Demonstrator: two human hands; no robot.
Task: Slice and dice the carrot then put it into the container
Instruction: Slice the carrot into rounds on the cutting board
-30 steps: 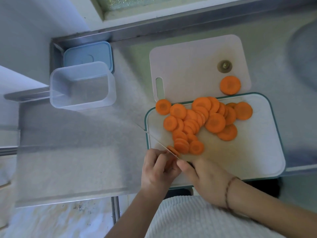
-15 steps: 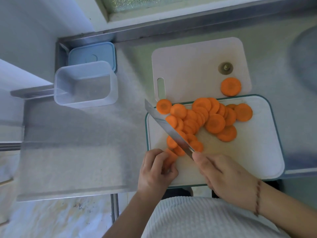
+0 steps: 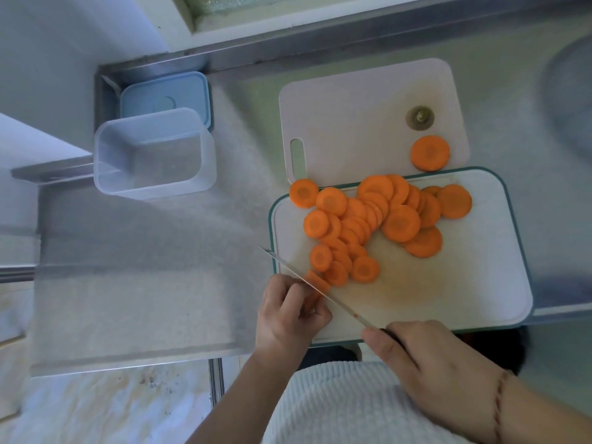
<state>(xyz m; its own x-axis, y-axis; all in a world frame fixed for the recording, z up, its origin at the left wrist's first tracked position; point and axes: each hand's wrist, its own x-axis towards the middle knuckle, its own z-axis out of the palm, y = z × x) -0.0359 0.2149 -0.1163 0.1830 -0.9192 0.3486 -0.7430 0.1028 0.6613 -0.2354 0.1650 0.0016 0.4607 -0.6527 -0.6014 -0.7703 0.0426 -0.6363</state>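
Several round carrot slices (image 3: 378,219) lie heaped on the green-rimmed white cutting board (image 3: 448,290). At the board's near left corner my left hand (image 3: 288,315) grips the short carrot end (image 3: 315,283), mostly hidden by my fingers. My right hand (image 3: 439,366) holds the handle of the knife (image 3: 320,290), whose blade stands edge-down across the carrot end, tip pointing far left. The clear plastic container (image 3: 153,155) stands empty at the far left of the counter.
A pale pink board (image 3: 362,116) lies behind the white one, with one slice (image 3: 430,153) and the carrot top (image 3: 419,116) on it. A blue lid (image 3: 166,97) sits behind the container. The steel counter's front edge runs just left of my left hand.
The knife went from raised and flat-side-up over the slices half a second ago to edge-down across the carrot end. My right hand has drawn back toward me.
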